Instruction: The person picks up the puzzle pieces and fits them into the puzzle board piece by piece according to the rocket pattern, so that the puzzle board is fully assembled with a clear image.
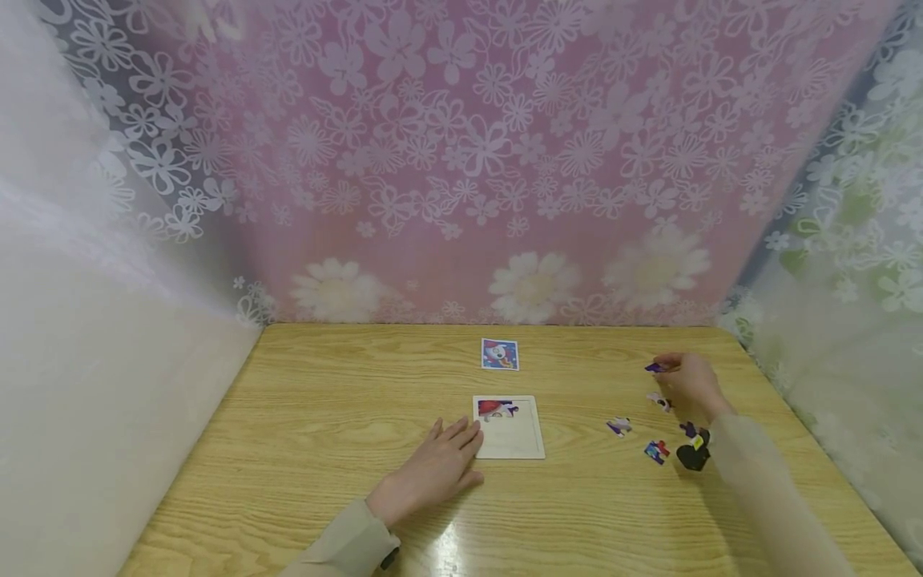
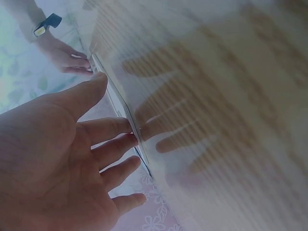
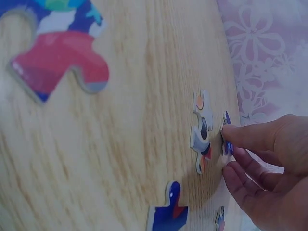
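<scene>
Head view: a wooden bench (image 1: 303,449) w/ floral curtains behind and at both sides. At centre lies a white puzzle tray (image 1: 509,427), one red-and-white piece already seated in its upper left corner. Above it, further back, sits a small reference picture card (image 1: 500,354).

The left hand (image 1: 441,465) rests flat on the bench, fingers (image 2: 113,129) straight and slightly spread, tips touching the tray's left edge; it holds nothing.

The right hand (image 1: 691,383), at centre right of the frame, pinches a small purple puzzle piece (image 1: 655,367) between thumb and forefinger; in the wrist view that piece (image 3: 227,139) stands on edge, clear of the wood. Just beside it lies a white piece w/ a dark spot (image 3: 202,130). Other loose pieces sit nearby: a pale one (image 1: 618,426), a red-and-blue one (image 1: 656,451), a blue one (image 3: 168,214) at the bottom of the wrist view.

To do this well, probably: keep the pinch light, turn the piece face up, check it vs. the card, and keep the left hand steadying the tray.
</scene>
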Available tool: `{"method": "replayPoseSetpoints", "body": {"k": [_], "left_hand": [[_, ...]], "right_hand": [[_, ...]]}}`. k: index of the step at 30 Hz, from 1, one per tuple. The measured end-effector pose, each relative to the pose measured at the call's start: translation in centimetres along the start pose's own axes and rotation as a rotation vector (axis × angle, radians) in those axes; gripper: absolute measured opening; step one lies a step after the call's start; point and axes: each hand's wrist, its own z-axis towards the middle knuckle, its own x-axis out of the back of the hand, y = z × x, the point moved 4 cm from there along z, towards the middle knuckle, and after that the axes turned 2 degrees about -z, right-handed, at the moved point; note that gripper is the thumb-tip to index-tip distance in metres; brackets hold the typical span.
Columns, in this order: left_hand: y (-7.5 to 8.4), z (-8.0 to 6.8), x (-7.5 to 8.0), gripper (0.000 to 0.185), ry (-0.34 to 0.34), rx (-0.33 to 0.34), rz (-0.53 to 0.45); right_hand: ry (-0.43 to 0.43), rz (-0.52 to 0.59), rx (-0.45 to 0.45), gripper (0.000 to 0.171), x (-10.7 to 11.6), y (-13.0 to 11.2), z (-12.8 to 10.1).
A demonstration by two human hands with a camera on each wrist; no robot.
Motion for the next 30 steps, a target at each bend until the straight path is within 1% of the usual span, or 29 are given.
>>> {"method": "replayPoseSetpoints", "body": {"k": [5,8,13,15,18,24,30], "left_hand": [[0.00,0.08,0.01,0.064,-0.001,0.004,-0.001],[0.02,0.12,0.02,0.064,0.002,0.003,0.008],[0.03,0.17,0.01,0.064,0.011,-0.001,0.024],[0.03,0.15,-0.02,0.064,0.013,-0.004,0.023],[0.01,0.13,-0.08,0.064,0.013,-0.007,0.019],[0.10,0.12,-0.01,0.064,0.013,-0.006,0.018],[0.17,0.10,0.10,0.063,0.013,-0.006,0.007]], "right_hand": [[0.000,0.018,-0.008,0.041,0.01,-0.01,0.21],[0.016,0.043,-0.008,0.041,0.05,0.00,0.24],[0.096,0.059,0.029,0.035,0.31,0.00,0.04],[0.125,0.081,0.035,0.032,0.45,0.03,-0.16],[0.145,0.131,0.025,0.030,0.59,0.20,-0.33],[0.141,0.199,-0.007,0.033,0.58,0.56,-0.39],[0.136,0.228,0.010,0.035,0.80,0.07,-0.48]]}}
